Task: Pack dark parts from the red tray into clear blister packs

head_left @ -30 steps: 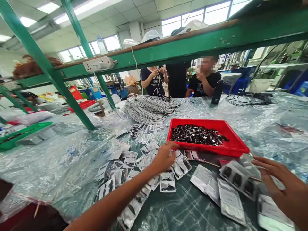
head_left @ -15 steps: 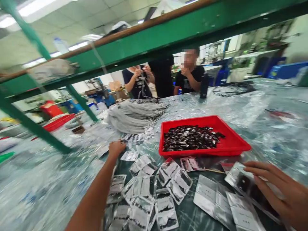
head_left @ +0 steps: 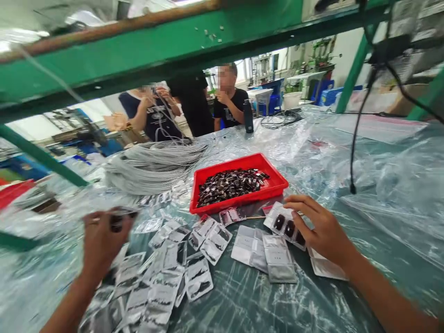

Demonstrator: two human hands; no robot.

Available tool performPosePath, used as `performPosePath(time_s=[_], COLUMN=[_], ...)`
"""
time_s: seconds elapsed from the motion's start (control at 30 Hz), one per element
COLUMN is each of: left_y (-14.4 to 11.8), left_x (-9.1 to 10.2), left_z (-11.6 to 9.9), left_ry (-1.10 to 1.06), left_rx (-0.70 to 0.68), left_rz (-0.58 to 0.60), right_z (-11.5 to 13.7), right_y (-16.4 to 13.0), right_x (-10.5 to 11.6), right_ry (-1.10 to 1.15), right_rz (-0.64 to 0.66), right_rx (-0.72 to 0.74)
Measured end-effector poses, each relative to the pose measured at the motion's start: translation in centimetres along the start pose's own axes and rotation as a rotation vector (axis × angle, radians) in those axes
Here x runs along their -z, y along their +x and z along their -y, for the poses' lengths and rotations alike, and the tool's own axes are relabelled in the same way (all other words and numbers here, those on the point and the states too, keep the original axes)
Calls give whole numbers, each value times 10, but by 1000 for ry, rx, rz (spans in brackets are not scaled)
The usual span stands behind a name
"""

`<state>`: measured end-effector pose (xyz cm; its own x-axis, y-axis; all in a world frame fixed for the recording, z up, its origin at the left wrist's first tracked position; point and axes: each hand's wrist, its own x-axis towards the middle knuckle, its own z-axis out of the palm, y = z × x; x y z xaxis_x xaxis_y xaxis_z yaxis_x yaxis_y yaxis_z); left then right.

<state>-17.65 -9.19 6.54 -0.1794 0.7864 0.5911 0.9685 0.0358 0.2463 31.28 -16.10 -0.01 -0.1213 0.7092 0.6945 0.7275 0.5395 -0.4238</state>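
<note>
My left hand [head_left: 104,238] is raised over the left side of the table, its fingers closed on a small dark, shiny packet [head_left: 120,216]; motion blurs its details. Below it lie many silver foil packets [head_left: 163,289] with torn-looking dark windows. On the right, my right hand [head_left: 319,226] has its fingers extended over a clear-and-silver blister packet [head_left: 286,226] holding several black oval pieces, and touches its edge. Plain silver packets [head_left: 279,259] lie beside that one. Beyond both hands, a red tray [head_left: 239,201] holds a heap of small dark brown pieces.
A big coil of grey cable [head_left: 152,166] lies behind the tray's left. Clear plastic sheeting [head_left: 391,231] covers the green table. A black cable [head_left: 354,157] hangs at right from a green frame beam [head_left: 156,51]. Across the table are people and a dark bottle [head_left: 248,116].
My left hand has drawn back toward me from the far row of packets, now with a dark packet in it. My right hand stays at the blister packet. The view has turned right.
</note>
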Motion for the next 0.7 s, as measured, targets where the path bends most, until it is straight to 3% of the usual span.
performPosePath(time_s=[0.03, 0.1, 0.2, 0.33, 0.43, 0.5, 0.57, 0.63, 0.7], left_y=[-20, -63, -111, -127, -127, -129, -129, -121, -101], left_x=[7, 15, 9, -20, -37, -38, -32, -23, -14], left_z=[-18, -58, -124, -198, -228, -230, -210, -168, -108], left_ry=[-29, -162, -405, -770, -957, -973, -900, -761, -522], left_rx=[-32, -36, -66, -270, -406, -478, -500, -422, -256], left_rz=[-26, 131, 345, 529, 659, 698, 694, 629, 519], right_z=[0, -2, -6, -14, -21, -23, -23, -20, -15], right_y=[-1, -3, -5, -8, -9, -9, -9, -9, -8], right_x=[0, -1, -4, -8, -9, -9, -8, -9, -10], right_ry=[1, 3, -4, -29, -40, -64, -88, -90, -74], right_rz=[0, 3, 17, 26, 29, 25, 18, 13, 15], right_rx=[14, 49, 109, 154, 143, 136, 136, 138, 148])
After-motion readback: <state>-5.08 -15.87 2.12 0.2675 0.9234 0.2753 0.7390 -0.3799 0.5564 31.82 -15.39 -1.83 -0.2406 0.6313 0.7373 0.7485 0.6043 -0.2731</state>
